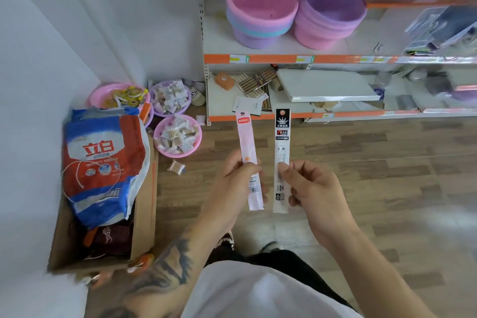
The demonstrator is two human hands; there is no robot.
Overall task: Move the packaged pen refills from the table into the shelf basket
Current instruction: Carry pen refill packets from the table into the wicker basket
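Wood-plank floor [361,175] fills centre and right of frame, white wall [38,59] runs down the left to a corner at upper centre. Orange-edged shelving unit [284,59] across the top right.

Two packaged pen refills held up mid-frame over the floor, both long axes near vertical, header ends pointing toward the top of the frame, parallel and just beside each other without touching. Pink refill pack [247,142] is in the left hand [232,183], fingers curled round its lower half, thumb across the front. Black-and-white refill pack [281,142] is in the right hand [312,191], pinched between thumb and fingers around its middle.

Containers:
- cardboard box [144,214] at lower left against the wall, holds a red/blue/white detergent bag [103,162] and dark items under it
- pink basin [103,93] at left centre with yellow tape rolls
- purple basin [169,97] and a pink basin [178,135] nearer, both with small wrapped packets
- upper shelf: stack of pink/purple/teal tubs [260,13], beside it a purple-and-pink tub stack [330,15]
- bottom shelf: loose white shelf board [325,85], chopstick packs [255,82], paper card

Right end of the shelves is blurred, contents unreadable
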